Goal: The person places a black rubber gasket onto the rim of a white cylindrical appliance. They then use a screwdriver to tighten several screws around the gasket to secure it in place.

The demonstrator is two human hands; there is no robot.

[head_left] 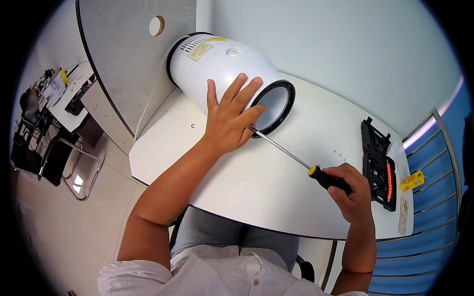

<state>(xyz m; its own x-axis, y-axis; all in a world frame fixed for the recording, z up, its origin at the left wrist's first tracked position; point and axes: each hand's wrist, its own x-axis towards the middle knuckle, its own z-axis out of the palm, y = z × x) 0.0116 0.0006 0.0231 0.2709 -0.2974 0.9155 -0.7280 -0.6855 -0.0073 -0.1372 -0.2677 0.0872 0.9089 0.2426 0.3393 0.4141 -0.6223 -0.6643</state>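
White plastic appliance housing (pixel 222 64), upper centre, lying on its side on the white table (pixel 276 197). Left hand (pixel 228 117) rests flat, fingers spread, on the housing. Right hand (pixel 351 190), lower right, grips the screwdriver (pixel 296 160), tip at the black rim. Black tool case (pixel 377 165), far right.

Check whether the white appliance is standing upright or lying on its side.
On its side: the white appliance lies along the table, its black-rimmed open end facing sideways, left hand resting on it.
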